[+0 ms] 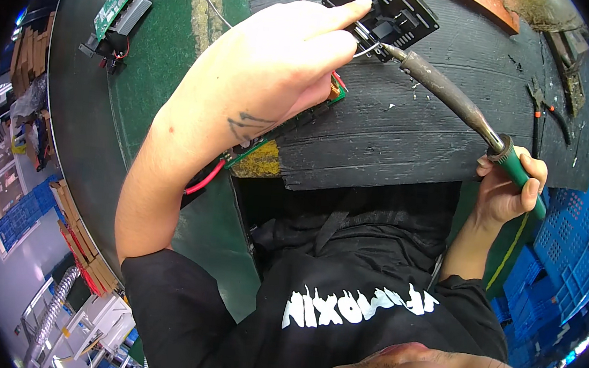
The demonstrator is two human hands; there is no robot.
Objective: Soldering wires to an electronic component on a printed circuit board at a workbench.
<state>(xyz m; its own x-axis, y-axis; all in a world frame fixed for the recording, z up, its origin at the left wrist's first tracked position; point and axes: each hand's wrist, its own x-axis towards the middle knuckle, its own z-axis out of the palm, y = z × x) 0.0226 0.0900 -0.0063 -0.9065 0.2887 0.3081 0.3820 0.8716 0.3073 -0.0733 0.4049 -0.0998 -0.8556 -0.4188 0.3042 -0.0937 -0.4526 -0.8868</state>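
Note:
My right hand (511,185) is wrapped round the green handle of a soldering iron (449,92). Its tip meets a black slotted panel (410,19) with dark parts on it, at the far side of the mat. Over at that panel, my left hand (299,51) has its fingers bent, one fingertip against the panel. A thin grey solder wire (368,51) sticks out from between these fingers toward the iron's tip. Below this hand lies a green circuit board (244,153) with a red cable (205,178), mostly hidden by the hand and wrist.
Orange-and-black cutters (540,114) lie on the worn black mat (382,146) at right. Beyond them is a soldering stand (565,53). Another green board (123,1) with a grey metal part is at far left. Blue crates (579,209) stand right of the bench.

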